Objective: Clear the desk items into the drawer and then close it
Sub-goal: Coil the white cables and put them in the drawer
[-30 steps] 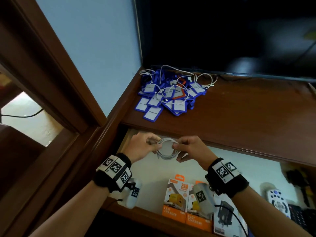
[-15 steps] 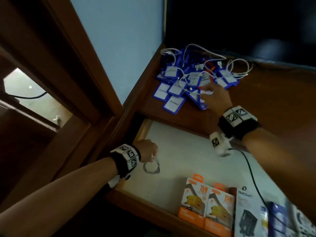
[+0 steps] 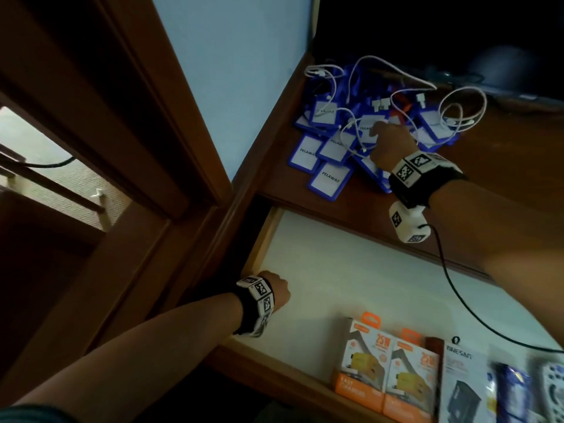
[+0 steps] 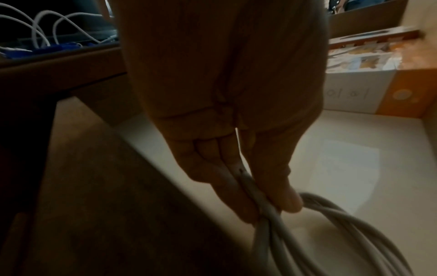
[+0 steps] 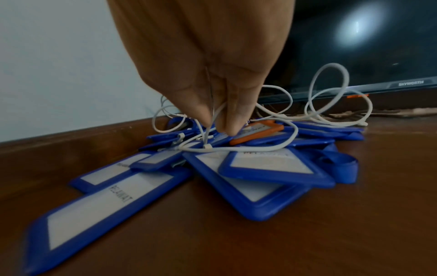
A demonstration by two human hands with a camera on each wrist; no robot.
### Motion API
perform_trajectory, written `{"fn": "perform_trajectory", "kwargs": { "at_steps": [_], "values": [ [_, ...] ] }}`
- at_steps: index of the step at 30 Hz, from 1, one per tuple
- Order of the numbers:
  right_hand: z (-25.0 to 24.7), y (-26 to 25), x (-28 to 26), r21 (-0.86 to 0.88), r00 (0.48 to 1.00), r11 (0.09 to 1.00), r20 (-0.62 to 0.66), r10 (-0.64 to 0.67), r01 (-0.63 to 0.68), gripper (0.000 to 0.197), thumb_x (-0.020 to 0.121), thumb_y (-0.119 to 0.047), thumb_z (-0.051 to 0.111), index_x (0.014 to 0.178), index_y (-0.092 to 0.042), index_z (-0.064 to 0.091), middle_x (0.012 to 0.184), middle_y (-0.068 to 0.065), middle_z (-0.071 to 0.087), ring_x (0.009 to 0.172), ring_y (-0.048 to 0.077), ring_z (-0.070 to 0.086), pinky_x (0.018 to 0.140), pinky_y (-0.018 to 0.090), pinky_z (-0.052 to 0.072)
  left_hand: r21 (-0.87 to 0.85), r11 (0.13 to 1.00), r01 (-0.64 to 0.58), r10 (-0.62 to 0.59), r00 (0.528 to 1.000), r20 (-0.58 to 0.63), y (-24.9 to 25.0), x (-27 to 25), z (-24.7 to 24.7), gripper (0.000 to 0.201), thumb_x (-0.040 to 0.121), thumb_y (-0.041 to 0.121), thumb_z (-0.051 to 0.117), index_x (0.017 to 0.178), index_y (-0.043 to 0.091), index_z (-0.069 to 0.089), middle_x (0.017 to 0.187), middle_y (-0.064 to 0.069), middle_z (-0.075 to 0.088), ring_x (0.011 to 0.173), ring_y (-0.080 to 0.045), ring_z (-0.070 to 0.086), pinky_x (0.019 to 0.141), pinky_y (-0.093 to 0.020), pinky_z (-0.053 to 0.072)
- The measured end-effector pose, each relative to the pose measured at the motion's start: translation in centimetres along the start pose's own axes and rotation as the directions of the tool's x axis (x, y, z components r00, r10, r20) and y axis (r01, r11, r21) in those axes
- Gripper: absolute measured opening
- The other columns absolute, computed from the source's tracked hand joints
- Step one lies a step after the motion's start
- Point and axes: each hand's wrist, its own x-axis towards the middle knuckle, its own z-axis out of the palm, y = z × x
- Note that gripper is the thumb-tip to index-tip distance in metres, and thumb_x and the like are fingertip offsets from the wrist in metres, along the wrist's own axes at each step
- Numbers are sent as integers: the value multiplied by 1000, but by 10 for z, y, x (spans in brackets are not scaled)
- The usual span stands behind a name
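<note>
desk [image 3: 503, 166], white cable [image 5: 238, 148] between right fingers [image 5: 227, 119]

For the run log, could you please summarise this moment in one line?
left hand: holds coiled cable in drawer | right hand: pinches white cable on badges

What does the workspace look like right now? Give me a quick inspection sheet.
Surface: brown wooden desk; drawer below it open.
Job's things: blue badge holders piled on desk, one orange badge holder among them.
Clutter: charger boxes in the drawer.
Grippers: left hand pinches a coiled cable low in the drawer; right hand pinches a white cable on the pile.
Cables: more loose white cables tangled over the badges.
Surroundings: television, wall.
</note>
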Motion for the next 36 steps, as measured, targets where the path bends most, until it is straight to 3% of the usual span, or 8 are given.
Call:
{"fn": "perform_trajectory", "kwargs": {
  "at_steps": [6,16,22,24,27,30,32,36],
  "values": [
    [-15,4,-22,42,976,997,-210,-49,59,20,83,7,47,90,8,65,97,27,63,87,40,60,72,43,52,-105,992,72,-74,997,-19,-4,-5,4,23,89,-2,45,102,-5,63,113,-18,61,100,-32,61,81,-36,51],
    [-13,26,-119,114,803,948,-567,-184,298,18,87,-9,49,98,-6,63,96,14,64,78,33,61,61,37,49,-80,986,144,-142,990,26,13,-9,18,27,92,-5,40,106,-5,63,116,-20,61,104,-31,61,84,-33,49],
    [-17,44,-159,153,746,917,-638,-192,367,16,89,-9,55,97,-3,68,90,14,64,69,29,61,59,27,45,-456,873,175,-290,937,-197,7,-17,-21,39,86,27,62,123,18,53,128,-5,48,116,-24,51,92,-32,43],
    [-21,50,-168,168,739,917,-651,-174,363,14,89,-10,57,95,-3,69,88,12,63,67,28,61,59,26,42,-616,786,55,-416,784,-461,11,-23,-57,39,85,26,63,122,19,53,127,-3,48,116,-22,51,94,-31,41],
    [-28,57,-182,165,727,914,-663,-176,372,10,88,-9,60,93,-6,69,88,9,62,68,23,59,61,21,36,-691,667,-281,-604,340,-721,21,-39,-117,51,78,12,71,124,12,48,128,-7,44,116,-22,49,97,-29,42],
    [-38,61,-197,181,698,877,-684,-213,446,8,86,-8,60,89,-6,67,86,7,59,67,16,54,61,15,33,-522,783,-339,-530,77,-845,21,-45,-169,75,69,14,77,134,9,39,144,-12,33,133,-26,32,110,-31,28],
    [-45,66,-206,206,684,841,-689,-238,500,8,86,-7,59,87,-5,66,86,7,58,69,12,50,62,15,35,-420,866,-273,-411,91,-907,19,-42,-199,86,64,25,78,139,18,36,150,-8,28,138,-28,26,112,-38,24],
    [-64,78,-224,278,665,775,-710,-232,567,6,85,-3,60,84,-1,66,87,7,58,70,16,55,59,23,45,-407,908,-102,-341,387,-857,12,-25,-231,40,82,37,67,120,31,56,143,8,42,137,-26,21,105,-47,24]
  ]
}}
